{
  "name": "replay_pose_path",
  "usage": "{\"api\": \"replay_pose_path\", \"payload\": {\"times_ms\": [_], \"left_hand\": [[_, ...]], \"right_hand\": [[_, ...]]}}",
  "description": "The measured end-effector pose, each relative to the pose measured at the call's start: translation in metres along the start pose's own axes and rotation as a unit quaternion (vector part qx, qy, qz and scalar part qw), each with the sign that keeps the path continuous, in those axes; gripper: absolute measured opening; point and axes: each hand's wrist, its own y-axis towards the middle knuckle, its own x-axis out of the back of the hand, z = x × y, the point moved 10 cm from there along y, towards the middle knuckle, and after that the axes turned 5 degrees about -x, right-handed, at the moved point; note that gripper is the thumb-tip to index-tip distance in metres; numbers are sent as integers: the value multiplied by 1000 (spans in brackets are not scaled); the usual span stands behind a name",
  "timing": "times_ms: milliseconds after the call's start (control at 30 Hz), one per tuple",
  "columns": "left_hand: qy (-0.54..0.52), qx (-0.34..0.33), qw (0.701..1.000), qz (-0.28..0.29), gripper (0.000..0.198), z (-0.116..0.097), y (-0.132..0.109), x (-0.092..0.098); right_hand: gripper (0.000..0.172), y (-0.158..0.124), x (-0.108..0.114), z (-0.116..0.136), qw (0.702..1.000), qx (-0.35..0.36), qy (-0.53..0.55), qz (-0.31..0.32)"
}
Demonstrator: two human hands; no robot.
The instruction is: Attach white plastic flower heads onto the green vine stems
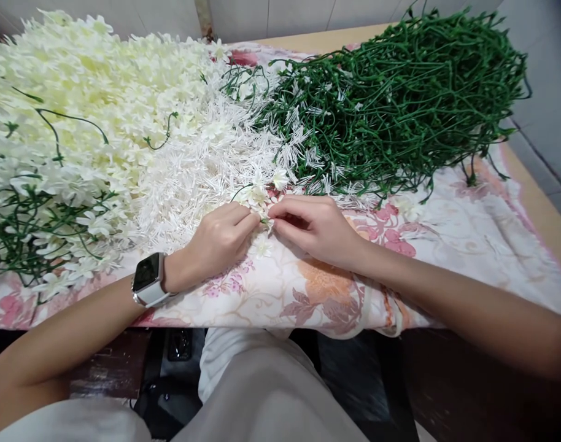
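My left hand, with a watch on its wrist, is closed on a green artificial flower stem. Facing it, my right hand pinches thumb and forefinger together at a small white piece by the stem's tip; the piece is mostly hidden by the fingertips. White artificial flowers show just beyond the fingers, and another white blossom hangs below them. A heap of thin white flower centres lies right behind my left hand.
Cream-white artificial blossoms pile up at the left. Finished-looking flowers on green stems lie at the near left. A big tangle of green plastic stems covers the back right. Floral cloth drapes the table.
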Motion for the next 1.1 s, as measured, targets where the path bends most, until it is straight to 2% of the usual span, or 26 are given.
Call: {"api": "replay_pose_path", "payload": {"times_ms": [267,467,933,1100], "left_hand": [[42,-32,999,9,28,-8,0,-4],[40,-33,999,-11,25,-9,-2,-3],[36,-55,996,-52,29,-14,-1,6],[-13,9,1000,-15,26,2,2,4]], "right_hand": [[16,-3,-2,11,997,55,-54,-7],[15,-3,-3,17,996,69,-61,-16],[15,-2,-6,11,1000,25,-4,-3],[9,2,6,3,999,-18,24,-25]]}}
